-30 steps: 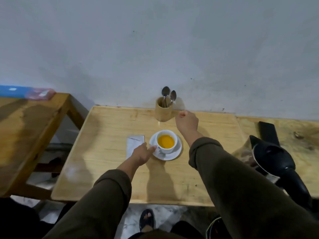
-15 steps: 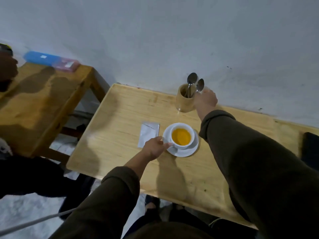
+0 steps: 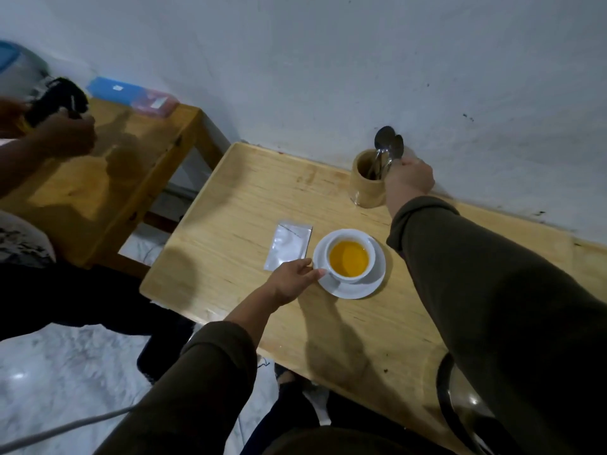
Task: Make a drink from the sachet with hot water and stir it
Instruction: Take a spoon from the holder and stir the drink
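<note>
A white cup (image 3: 345, 278) of orange-yellow drink stands on a white saucer (image 3: 359, 292) on the light wooden table (image 3: 230, 218). My left hand (image 3: 290, 280) grips the saucer's near-left rim, fingertips against the cup. A silver sachet (image 3: 289, 246) lies flat just left of the saucer. At the back by the wall a wooden holder (image 3: 363, 190) carries two metal spoons (image 3: 387, 142). My right hand (image 3: 410, 180) reaches over the holder's right side, fingers pinched on a spoon handle; the spoon still stands in the holder.
A second, darker wooden table (image 3: 108, 178) stands to the left with a blue box (image 3: 113, 90) and a pink box (image 3: 154, 103). Another person's hand (image 3: 65, 136) holds a dark object there. A dark curved chair frame (image 3: 443, 399) sits at bottom right.
My right hand has travelled from the table beside the holder up to the spoons and closed on a handle. My head has turned left; the kettle has left the view. My left hand stays on the saucer.
</note>
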